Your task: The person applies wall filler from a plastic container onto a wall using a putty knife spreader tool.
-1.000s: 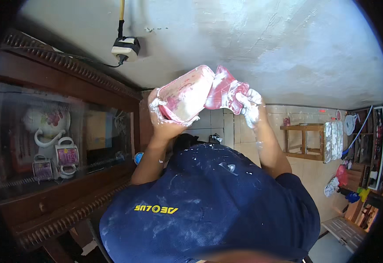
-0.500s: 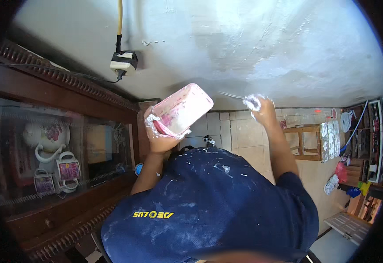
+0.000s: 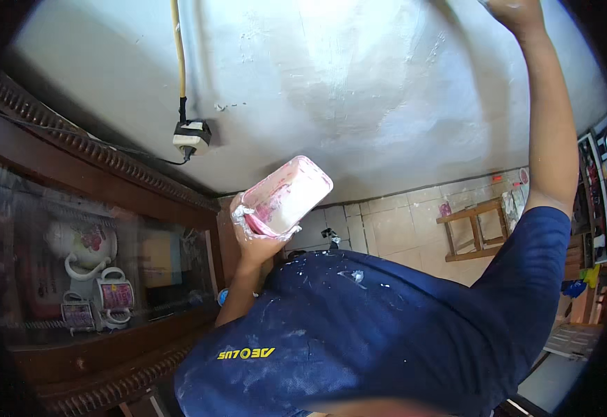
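My left hand [image 3: 258,243] is closed round the near end of a rectangular plastic tub [image 3: 286,198], tilted beside the wall. White paste and pink smears coat the tub's inside and rim, and paste clings to my fingers. High at the right, my right hand [image 3: 519,12] reaches up against the grey-white wall [image 3: 359,90], cut off by the upper edge of the view. Its fingers look curled, with a bit of white at them. The thin-bladed putty knife seen in this hand a moment earlier lies beyond the picture.
A dark wooden glass cabinet [image 3: 95,167] with mugs and a teapot stands close on the left. A taped socket block [image 3: 192,137] hangs on a yellow cable by the wall. On the tiled floor is a wooden stool [image 3: 476,233]; crowded shelves [image 3: 595,201] stand at the far right.
My right hand has swung up and right along the wall, from beside the tub to the view's upper edge. The tub has stayed in my left hand, slightly lower in view.
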Tool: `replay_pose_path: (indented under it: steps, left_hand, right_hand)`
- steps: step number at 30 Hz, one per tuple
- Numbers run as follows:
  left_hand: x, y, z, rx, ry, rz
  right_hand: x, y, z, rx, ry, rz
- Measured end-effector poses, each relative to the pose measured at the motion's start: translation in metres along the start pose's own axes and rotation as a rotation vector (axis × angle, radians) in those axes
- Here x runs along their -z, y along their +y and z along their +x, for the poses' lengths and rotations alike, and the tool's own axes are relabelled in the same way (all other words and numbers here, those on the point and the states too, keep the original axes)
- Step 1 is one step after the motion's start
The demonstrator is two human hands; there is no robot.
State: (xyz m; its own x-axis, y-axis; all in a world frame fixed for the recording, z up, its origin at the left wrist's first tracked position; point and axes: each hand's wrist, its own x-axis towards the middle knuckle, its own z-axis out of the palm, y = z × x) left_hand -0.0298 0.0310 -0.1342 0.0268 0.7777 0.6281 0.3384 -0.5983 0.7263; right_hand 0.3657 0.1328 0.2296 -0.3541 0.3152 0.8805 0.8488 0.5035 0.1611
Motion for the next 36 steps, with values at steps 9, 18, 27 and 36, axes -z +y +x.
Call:
replay_pose_path:
  steps: [9,18,27,36]
  left_hand:
    - [0.011,0.022,-0.007,-0.039,0.018,0.004]
    - [0.015,0.013,-0.008,-0.136,0.089,0.172]
    - [-0.033,0.018,0.031,-0.218,0.078,-0.041]
    - [-0.038,0.028,0.037,-0.139,0.075,0.09]
  right_hand:
    - [-0.128,-0.084,-0.262,-0.227,-0.875,0.29]
    - [-0.125,-0.141,-0.245,-1.421,-0.178,1.314]
    - [-0.128,-0.158,-0.309,-1.492,-0.714,1.411]
    - [-0.093,-0.101,-0.328,-1.312,-0.7,1.158]
